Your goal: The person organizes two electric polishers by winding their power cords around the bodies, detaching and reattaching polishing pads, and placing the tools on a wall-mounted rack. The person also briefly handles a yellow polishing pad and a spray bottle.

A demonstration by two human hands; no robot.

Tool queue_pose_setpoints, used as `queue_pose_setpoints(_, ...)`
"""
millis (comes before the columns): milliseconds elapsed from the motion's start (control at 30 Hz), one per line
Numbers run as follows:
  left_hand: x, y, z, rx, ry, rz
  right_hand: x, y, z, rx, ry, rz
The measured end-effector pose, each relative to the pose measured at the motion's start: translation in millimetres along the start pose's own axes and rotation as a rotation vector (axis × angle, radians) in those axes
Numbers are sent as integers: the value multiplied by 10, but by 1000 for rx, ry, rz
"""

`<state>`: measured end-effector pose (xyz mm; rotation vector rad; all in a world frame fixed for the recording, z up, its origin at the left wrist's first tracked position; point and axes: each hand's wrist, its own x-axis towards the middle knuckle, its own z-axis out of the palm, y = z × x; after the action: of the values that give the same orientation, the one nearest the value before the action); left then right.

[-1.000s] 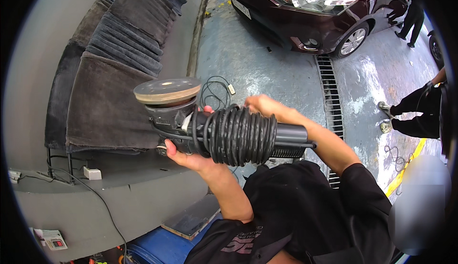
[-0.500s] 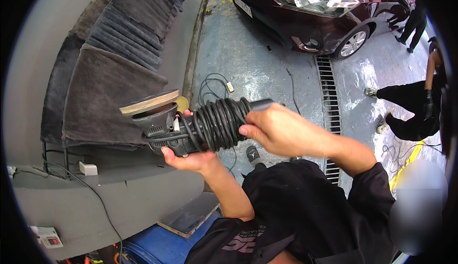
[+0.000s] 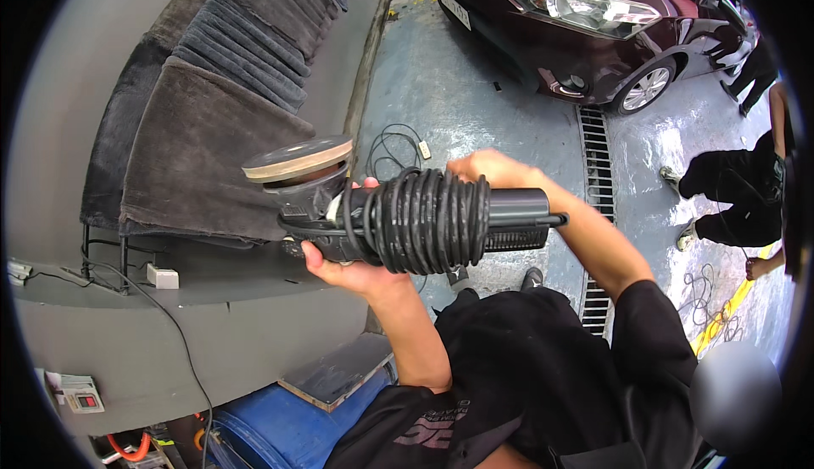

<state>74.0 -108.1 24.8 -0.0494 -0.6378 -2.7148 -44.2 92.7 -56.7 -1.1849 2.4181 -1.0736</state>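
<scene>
A black polisher lies level in front of me, its round pad at the left end. Its black power cord is wound in many loops around the body. My left hand grips the polisher from below near the head, its thumb at the front and fingertips showing on the far side. My right hand is at the far upper side of the coil, fingers curled against the cord; the loops partly hide them.
Grey towels hang on a rack at the left wall. A dark red car stands ahead beside a floor drain. A loose cable lies on the floor. At right, another person stands near a yellow strip. A blue drum sits below left.
My right hand has moved from the near side over to the far side of the coil, uncovering the polisher's rear end. The view has shifted slightly, and the person at right has lowered a hand.
</scene>
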Motion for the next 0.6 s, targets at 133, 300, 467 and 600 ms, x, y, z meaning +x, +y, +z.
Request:
queue_pose_setpoints(133, 57, 5, -115, 131, 12, 55, 11, -105, -565, -284, 277, -114)
queue_pose_setpoints(300, 113, 110, -143, 280, 65, 210, -251, -1037, -916, -216, 399, 35)
queue_pose_setpoints(467, 194, 191, -260, 301, 118, 305, -440, -1542, -692, -72, 276, 24)
queue_pose_setpoints(600, 225, 189, -156, 190, 291, 405, -527, -1717, -311, 7, 251, -48)
